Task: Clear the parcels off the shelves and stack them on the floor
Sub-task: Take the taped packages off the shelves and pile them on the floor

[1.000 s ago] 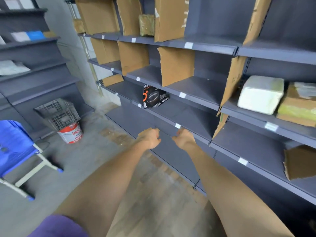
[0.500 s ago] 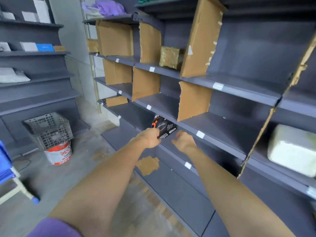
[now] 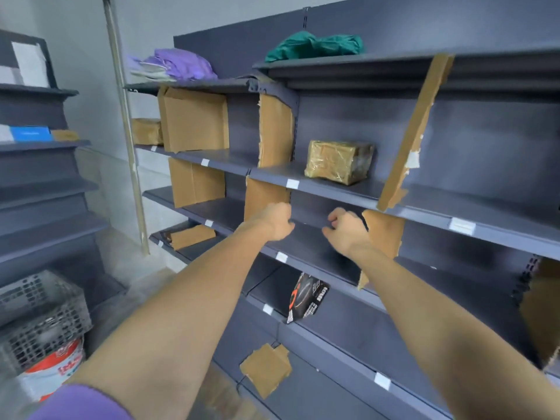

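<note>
A brown tape-wrapped parcel sits on an upper dark grey shelf, between two cardboard dividers. My left hand and my right hand are both stretched out below that shelf, fingers curled, holding nothing, a short way under the parcel. A black box with orange print leans on a lower shelf beneath my arms. Another small brown parcel stands at the far left of the upper shelf.
Cardboard dividers stand along the shelves. Purple cloth and green cloth lie on top. A grey plastic crate rests on a red-and-white bucket at the left. A cardboard scrap lies at floor level.
My view has swung upward from the lower shelves. Both hands have risen from the level of the black box to just under the shelf with the brown parcel.
</note>
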Demonstrator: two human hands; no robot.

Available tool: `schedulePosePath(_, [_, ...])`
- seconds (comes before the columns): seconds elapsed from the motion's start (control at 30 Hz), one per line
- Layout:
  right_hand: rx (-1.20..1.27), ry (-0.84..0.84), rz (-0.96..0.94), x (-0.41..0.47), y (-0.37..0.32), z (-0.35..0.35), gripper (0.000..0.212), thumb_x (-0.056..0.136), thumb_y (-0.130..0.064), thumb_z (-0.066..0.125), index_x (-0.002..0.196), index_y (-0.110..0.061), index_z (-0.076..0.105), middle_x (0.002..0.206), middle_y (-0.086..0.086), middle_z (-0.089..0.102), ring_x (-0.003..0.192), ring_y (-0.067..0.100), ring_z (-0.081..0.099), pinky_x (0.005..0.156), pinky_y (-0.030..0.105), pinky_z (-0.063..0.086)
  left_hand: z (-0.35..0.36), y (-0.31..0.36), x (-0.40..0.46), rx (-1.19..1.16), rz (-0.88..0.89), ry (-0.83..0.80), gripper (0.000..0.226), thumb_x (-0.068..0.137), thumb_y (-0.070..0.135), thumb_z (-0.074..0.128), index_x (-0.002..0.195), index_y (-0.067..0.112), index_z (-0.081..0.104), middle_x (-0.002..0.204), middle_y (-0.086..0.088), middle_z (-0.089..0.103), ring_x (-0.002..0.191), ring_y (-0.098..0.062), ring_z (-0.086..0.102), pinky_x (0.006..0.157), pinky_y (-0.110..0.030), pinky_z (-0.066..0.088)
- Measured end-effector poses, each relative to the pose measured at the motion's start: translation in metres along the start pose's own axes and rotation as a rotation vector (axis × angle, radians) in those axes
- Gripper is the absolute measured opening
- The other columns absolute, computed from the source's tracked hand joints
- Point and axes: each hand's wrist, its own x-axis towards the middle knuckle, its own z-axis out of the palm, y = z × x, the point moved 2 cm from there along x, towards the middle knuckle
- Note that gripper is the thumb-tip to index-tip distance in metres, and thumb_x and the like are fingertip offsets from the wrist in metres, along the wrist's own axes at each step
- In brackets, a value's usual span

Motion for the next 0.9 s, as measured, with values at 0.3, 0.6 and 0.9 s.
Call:
schedulePosePath(0.3, [-0.105, 0.163, 0.073, 0.130, -0.021, -0.025, 0.043, 0.093, -0.021, 0.055, 0.133, -0.005, 0.051, 0.136, 0.017, 0.045, 0.123, 0.038, 0.047, 0.101, 0.044, 0.045, -0.029, -0.026, 0.142, -0.118, 0.122, 0.145, 0.022, 0.095, 0.028, 0.056, 0.114, 0.017, 0.058, 0.107, -0.005, 0.063, 0.096, -0.028, 0.060, 0.087, -0.042, 0.052])
schedulePosePath(0.6, [-0.177, 0.377, 0.213, 0.251, -0.009, -0.051, 0.056, 0.087, -0.015, 0.059, 0.136, -0.018, 0.033, 0.145, 0.019, 0.022, 0.132, 0.045, 0.027, 0.110, 0.049, 0.033, -0.043, -0.017, 0.276, -0.192, 0.239, 0.266, 0.061, 0.089, 0.029, 0.071, 0.140, 0.023, 0.038, 0.139, -0.007, 0.044, 0.119, -0.029, 0.053, 0.096, -0.046, 0.047])
schedulePosePath(0.9, [-0.310, 0.047, 0.273, 0.323, 0.003, -0.054, 0.093, 0.077, -0.035, 0.083, 0.153, -0.021, 0.033, 0.148, 0.010, 0.046, 0.132, 0.029, 0.049, 0.105, 0.031, 0.042, -0.034, 0.013, 0.373, -0.253, 0.309, -0.001, 0.086, 0.076, 0.021, 0.085, 0.149, 0.030, 0.041, 0.149, -0.007, 0.043, 0.128, -0.028, 0.049, 0.099, -0.029, 0.041])
